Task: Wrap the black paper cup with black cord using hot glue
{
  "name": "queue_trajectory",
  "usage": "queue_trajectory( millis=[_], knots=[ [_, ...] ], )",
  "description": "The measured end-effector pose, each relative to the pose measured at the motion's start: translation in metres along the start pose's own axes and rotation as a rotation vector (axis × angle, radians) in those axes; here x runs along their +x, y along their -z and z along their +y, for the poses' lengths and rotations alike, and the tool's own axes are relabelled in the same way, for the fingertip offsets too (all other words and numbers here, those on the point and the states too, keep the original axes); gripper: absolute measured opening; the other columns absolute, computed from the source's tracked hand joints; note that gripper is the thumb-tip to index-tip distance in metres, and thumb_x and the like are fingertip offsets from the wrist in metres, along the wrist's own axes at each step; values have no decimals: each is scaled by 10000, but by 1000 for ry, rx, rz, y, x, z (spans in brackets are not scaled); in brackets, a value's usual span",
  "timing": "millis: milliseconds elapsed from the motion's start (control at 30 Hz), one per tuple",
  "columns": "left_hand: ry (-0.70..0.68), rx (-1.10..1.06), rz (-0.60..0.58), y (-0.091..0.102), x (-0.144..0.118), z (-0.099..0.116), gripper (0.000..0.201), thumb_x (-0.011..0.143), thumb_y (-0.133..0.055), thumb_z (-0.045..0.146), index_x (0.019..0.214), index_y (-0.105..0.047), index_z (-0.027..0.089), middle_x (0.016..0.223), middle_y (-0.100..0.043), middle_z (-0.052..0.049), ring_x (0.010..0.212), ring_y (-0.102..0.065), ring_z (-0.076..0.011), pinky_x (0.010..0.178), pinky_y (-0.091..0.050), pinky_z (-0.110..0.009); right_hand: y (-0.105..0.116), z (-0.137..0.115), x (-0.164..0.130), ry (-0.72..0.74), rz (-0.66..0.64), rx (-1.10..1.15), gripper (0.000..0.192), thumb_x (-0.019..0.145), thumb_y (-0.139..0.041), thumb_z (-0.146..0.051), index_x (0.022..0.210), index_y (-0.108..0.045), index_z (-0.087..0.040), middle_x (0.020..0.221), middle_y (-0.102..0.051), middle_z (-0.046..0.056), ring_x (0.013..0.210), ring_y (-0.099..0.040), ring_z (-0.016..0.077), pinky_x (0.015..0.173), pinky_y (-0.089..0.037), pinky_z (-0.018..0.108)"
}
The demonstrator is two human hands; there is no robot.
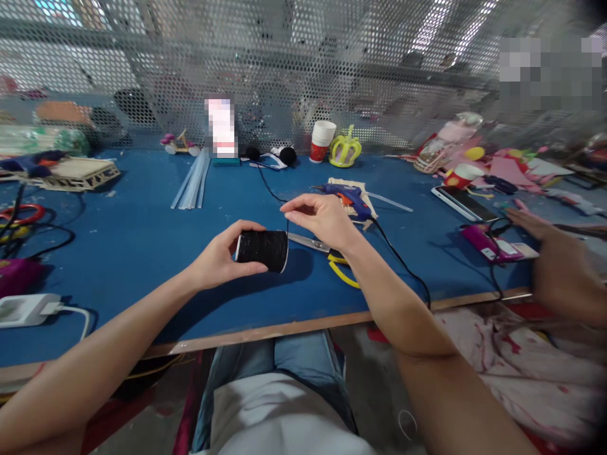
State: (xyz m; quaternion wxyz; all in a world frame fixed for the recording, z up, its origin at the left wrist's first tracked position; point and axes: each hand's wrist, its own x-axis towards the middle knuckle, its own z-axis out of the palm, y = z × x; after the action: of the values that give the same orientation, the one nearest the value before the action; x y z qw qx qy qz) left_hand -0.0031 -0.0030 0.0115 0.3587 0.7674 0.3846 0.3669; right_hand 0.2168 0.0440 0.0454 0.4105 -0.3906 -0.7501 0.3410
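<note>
Worked over a blue tabletop, with a perforated metal screen beyond left hand and right hand. Gripped a spool of black thread in the left, with thumb and fingers curved around its sides. Pinched a strand from it between right thumb and fingertips, just above its end. Had scissors beneath the right wrist, a glue gun just beyond.

I see room for a hand between the pale strips and the glue gun, toward the back edge of the blue surface, but a thin black thread crosses it. Nearer the front edge, the scissors and a black cable are obstacles.
</note>
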Motion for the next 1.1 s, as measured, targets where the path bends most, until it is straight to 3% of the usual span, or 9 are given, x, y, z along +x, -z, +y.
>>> queue_trajectory(
  millis=[333,633,900,1100],
  knots=[
    [-101,39,12,1,0,-2,551,661,-737,362,1115,-483,182,1096,-557,-76,994,-552,-209,846,-456,-322,-1,1,-1,-69,-71,-23,147,745,-608,-225,850,-690,-163,861,-711,49,787,-647,152,750,-510,301],
    [-99,38,6,2,1,1,566,648,-735,408,1110,-488,193,1130,-548,-97,1078,-519,-253,899,-443,-375,-5,4,-3,-99,-120,-14,153,747,-610,-244,853,-695,-174,831,-705,45,750,-638,152,733,-500,311],
    [-174,43,17,2,1,-1,537,669,-738,345,1116,-481,195,1125,-536,-81,1077,-515,-214,922,-420,-346,-4,3,-3,-102,-139,-10,157,745,-609,-241,853,-698,-172,823,-703,46,750,-635,149,714,-490,291],
    [-91,-5,50,1,1,0,559,647,-744,377,1099,-484,177,1136,-547,-99,1051,-527,-229,885,-440,-351,-6,7,-1,-105,-156,-27,196,764,-583,-231,915,-681,-153,798,-685,50,718,-616,141,691,-477,289]
  ],
)
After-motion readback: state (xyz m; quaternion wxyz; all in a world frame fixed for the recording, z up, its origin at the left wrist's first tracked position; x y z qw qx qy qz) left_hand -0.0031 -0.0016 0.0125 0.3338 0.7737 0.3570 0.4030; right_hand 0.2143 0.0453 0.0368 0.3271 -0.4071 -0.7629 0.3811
